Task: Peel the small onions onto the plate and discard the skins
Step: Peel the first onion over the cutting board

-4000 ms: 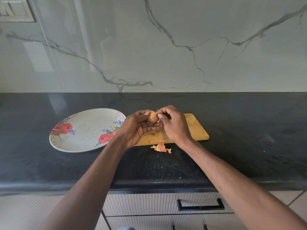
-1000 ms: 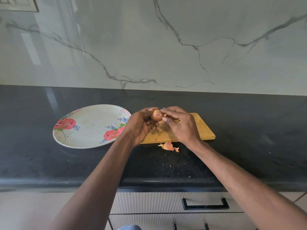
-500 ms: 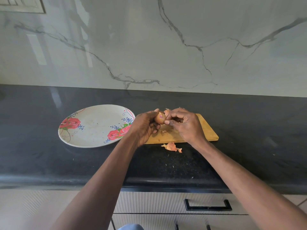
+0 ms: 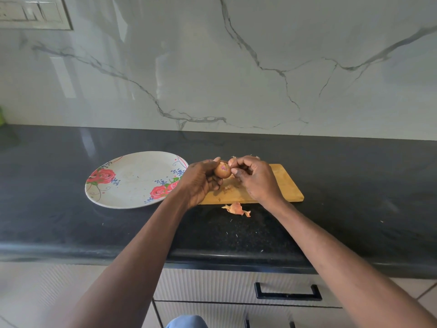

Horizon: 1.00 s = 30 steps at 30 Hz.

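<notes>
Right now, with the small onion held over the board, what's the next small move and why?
Probably pull the loosened skin away with the right hand: the small brown onion in the left hand shows only a patch of purple flesh, so it isn't ready for the floral plate.

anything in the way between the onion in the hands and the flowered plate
Nothing visible. The small onion is held in the left hand above the cutting board's left end, and the flowered plate lies just to its left. Only the left hand itself sits between them.
</notes>
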Each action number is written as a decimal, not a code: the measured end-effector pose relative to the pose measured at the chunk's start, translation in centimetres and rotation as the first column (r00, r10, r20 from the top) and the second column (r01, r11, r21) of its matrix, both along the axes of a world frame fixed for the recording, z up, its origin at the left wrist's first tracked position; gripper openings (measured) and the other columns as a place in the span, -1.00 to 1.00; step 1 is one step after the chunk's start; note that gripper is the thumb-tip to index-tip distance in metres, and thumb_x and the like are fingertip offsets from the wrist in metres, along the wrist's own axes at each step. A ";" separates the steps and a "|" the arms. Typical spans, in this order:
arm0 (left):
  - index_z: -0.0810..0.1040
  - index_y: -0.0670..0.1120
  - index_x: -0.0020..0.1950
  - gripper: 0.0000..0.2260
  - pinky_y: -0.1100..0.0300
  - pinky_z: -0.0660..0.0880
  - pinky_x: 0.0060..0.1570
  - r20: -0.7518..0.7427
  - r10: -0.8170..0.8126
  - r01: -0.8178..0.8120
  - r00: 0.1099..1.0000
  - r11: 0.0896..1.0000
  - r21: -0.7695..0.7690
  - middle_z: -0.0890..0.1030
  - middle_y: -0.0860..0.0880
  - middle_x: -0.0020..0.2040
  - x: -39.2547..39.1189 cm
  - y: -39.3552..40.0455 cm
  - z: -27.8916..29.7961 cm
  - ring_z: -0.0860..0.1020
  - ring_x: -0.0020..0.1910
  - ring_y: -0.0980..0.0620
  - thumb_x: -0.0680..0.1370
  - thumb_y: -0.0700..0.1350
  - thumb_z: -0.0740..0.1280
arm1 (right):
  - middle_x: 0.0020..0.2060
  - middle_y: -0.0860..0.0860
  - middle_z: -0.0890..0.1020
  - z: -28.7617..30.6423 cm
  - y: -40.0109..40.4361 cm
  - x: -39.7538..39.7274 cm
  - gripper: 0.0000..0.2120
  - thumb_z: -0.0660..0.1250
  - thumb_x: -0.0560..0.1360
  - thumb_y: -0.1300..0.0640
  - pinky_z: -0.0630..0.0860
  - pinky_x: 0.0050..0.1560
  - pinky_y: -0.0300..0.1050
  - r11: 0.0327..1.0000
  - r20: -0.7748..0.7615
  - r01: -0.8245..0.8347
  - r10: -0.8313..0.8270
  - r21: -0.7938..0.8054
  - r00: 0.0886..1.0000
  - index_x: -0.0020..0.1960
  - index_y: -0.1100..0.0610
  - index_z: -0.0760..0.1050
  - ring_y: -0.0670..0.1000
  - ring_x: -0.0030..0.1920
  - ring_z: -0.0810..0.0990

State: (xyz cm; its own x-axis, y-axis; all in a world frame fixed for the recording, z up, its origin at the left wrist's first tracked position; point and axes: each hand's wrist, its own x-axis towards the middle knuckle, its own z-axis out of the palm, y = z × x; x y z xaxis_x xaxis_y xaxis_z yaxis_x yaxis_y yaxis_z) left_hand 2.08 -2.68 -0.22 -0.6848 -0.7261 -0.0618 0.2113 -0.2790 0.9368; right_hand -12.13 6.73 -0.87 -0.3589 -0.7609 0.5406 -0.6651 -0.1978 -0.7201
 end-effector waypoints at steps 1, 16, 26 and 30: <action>0.53 -0.27 0.15 -0.79 0.26 0.51 -0.43 -0.005 -0.010 0.010 1.000 1.000 -0.005 0.59 -0.20 -0.15 0.0 0.0 0.0 0.51 -0.36 0.01 0.65 -0.13 0.30 | -0.11 -0.08 0.65 -0.3 -0.1 0.0 -0.96 0.42 0.53 0.25 0.55 0.11 0.17 1.000 -0.038 0.015 -0.015 -0.003 0.999 -0.05 0.13 0.64 0.05 0.01 0.60; 0.54 -0.27 0.06 -0.84 0.24 0.55 -0.42 -0.027 0.010 -0.010 1.000 1.000 -0.005 0.62 -0.22 -0.17 -0.1 0.4 0.2 0.56 -0.37 -0.02 0.65 -0.17 0.27 | -0.08 0.11 0.54 -1.0 -0.4 0.4 -0.95 0.27 0.59 0.37 0.25 -0.04 -0.55 0.998 -0.312 0.012 -0.029 -0.054 0.950 0.00 0.27 0.47 -0.18 -0.13 0.38; 0.56 -0.26 0.12 -0.76 0.25 0.54 -0.40 -0.050 0.142 -0.141 0.989 0.990 0.029 0.65 -0.22 -0.16 -0.1 -0.3 0.2 0.60 -0.35 0.01 0.67 -0.08 0.28 | -0.14 0.07 0.54 -0.7 -0.1 0.7 -0.92 0.30 0.55 0.40 0.23 0.03 -0.57 0.998 -0.304 0.013 -0.031 -0.060 0.952 -0.07 0.27 0.48 -0.02 -0.16 0.47; 0.56 -0.24 0.08 -0.81 0.26 0.50 -0.43 -0.031 0.099 -0.099 0.995 0.995 0.008 0.66 -0.14 -0.24 0.1 0.2 0.5 0.57 -0.38 0.02 0.66 -0.11 0.27 | -0.12 -0.03 0.61 -1.0 -0.4 0.2 -0.95 0.40 0.48 0.29 0.48 0.12 -0.10 0.990 -0.274 0.034 -0.071 -0.137 0.959 -0.10 0.17 0.60 -0.14 -0.17 0.55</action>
State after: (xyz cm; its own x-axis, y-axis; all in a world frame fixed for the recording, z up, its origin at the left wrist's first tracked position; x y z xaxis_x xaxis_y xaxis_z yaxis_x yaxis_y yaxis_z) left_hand 2.16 -2.52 0.24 -0.6114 -0.7900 -0.0466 0.2672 -0.2615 0.9275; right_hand -11.94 6.33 -1.91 -0.2186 -0.6616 0.7173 -0.8470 -0.2364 -0.4762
